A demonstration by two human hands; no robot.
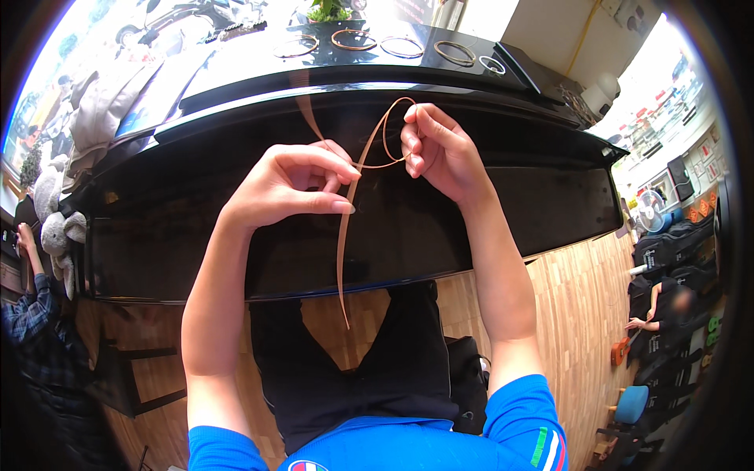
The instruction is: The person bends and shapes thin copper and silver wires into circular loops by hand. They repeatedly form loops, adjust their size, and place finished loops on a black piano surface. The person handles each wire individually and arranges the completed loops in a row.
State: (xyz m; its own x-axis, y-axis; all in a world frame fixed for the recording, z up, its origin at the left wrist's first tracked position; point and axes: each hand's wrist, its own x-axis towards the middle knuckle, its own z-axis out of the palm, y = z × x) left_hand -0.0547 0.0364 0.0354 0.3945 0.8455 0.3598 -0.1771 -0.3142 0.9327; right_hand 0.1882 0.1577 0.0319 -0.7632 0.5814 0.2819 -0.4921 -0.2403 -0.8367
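A thin, flat tan strip point(342, 259), its material unclear, is bent into a loop above the black lid. My right hand point(440, 149) pinches the loop's right side with its fingers curled in. At the strip's crossing, my left hand point(294, 180) holds it with thumb and fingertips, the palm turned inward. One end hangs down past the lid's front edge over my lap. Another tan length rises behind my left fingers toward the ledge; part of this may be a reflection in the gloss. Fingers partly hide where the strip passes.
My forearms reach over a glossy black piano-like cabinet point(181, 259). Several thin rings point(353, 39) lie along its top, by a green plant point(328, 11). A grey plush toy point(55, 231) hangs at left. People sit at both sides; a blue stool point(633, 403) stands right.
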